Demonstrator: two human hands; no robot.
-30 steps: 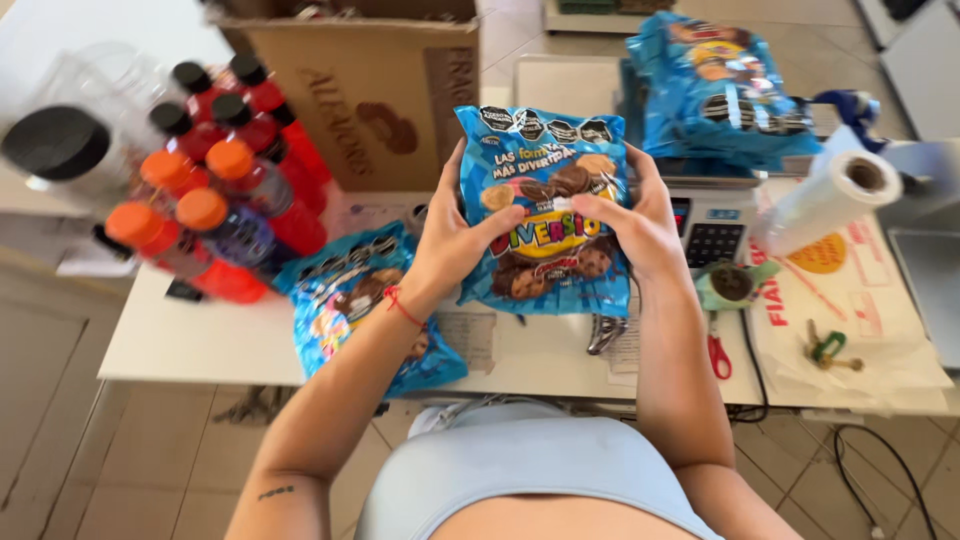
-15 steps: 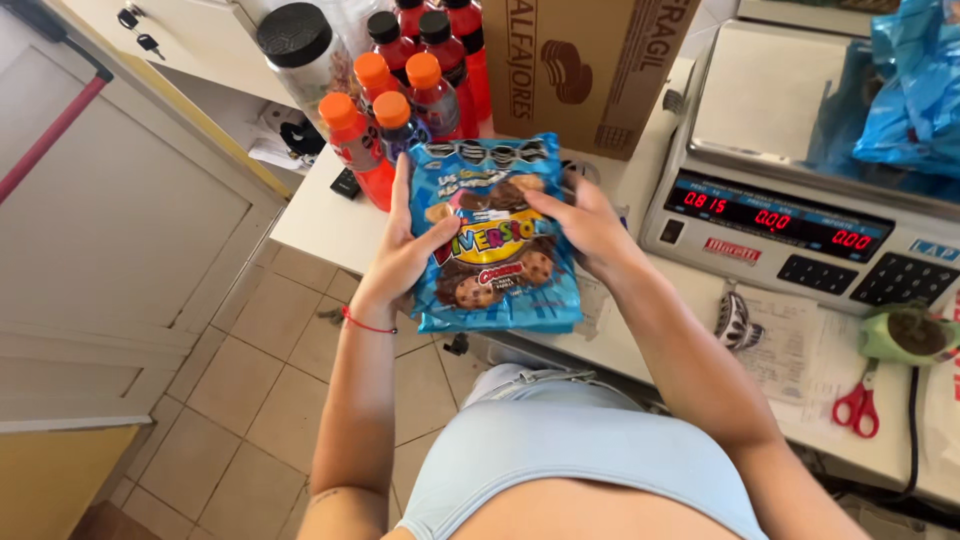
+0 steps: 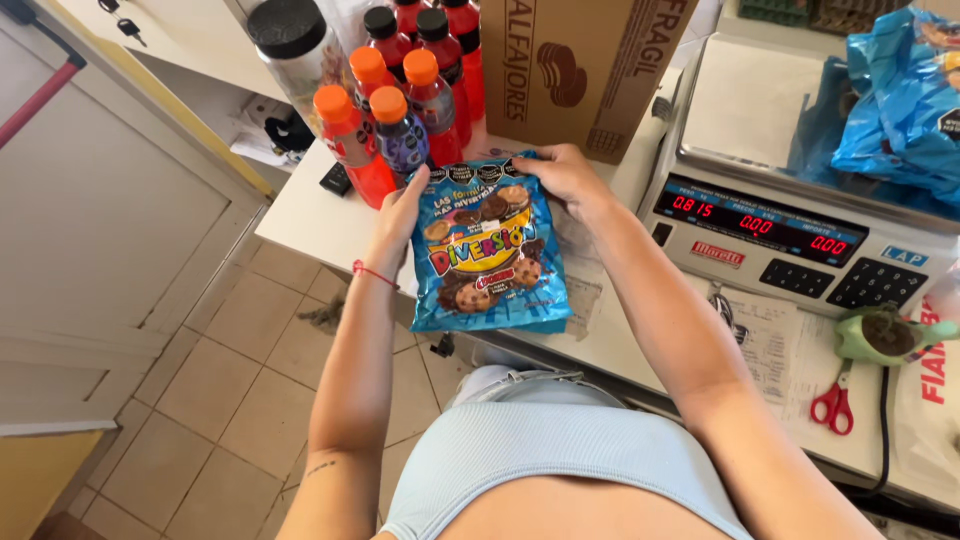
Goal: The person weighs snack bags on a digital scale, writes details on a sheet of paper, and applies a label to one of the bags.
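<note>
I held the glossy blue plastic bag of assorted biscuits (image 3: 490,250) upright between both hands, over the near edge of the white counter (image 3: 310,205). My left hand (image 3: 405,215) lay along the bag's left edge, its fingers (image 3: 418,190) stretched up and pressed against the side. My right hand (image 3: 567,180) gripped the top right corner, fingers curled over the upper seam and clamped on it.

Just beyond my left fingers stood a tight cluster of plastic drink bottles with orange and black caps (image 3: 400,100), nearly touching the bag's top left corner. Behind my right fingers rose a brown cardboard box (image 3: 585,70), close to the knuckles. To the right of my right hand sat a white electronic scale with a red display (image 3: 780,190), carrying more blue bags (image 3: 900,100) on its pan. Left of my left fingers the counter ended, and open room dropped to the beige tiled floor (image 3: 230,370). Red-handled scissors (image 3: 832,405) lay well apart, near the counter's front edge.
</note>
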